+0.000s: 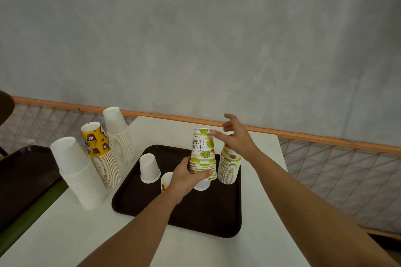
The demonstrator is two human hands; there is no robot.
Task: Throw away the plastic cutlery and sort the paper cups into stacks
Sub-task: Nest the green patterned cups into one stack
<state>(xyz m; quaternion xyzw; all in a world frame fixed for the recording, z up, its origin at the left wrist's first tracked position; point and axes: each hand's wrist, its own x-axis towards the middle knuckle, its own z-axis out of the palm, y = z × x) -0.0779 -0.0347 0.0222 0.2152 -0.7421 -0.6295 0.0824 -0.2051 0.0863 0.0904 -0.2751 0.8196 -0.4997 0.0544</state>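
Note:
My left hand (188, 176) grips the lower rims of a short upturned stack of lime-patterned "Hello Summer" cups (203, 149), held above the dark brown tray (219, 214). My right hand (235, 136) is open, one fingertip touching the top of that stack. Behind my right hand stands a second lime-patterned stack (229, 169) on the tray. A single white cup (149, 168) stands upturned on the tray. A partly hidden yellow cup (165, 182) and a white cup (202, 184) sit by my left hand. No cutlery is visible.
Left of the tray on the white table (262, 223) stand a yellow coffee-print stack (102, 154) and two white stacks (79, 171), (119, 134), all leaning. A dark chair (23, 178) is at the left. A mesh railing (338, 171) runs behind the table.

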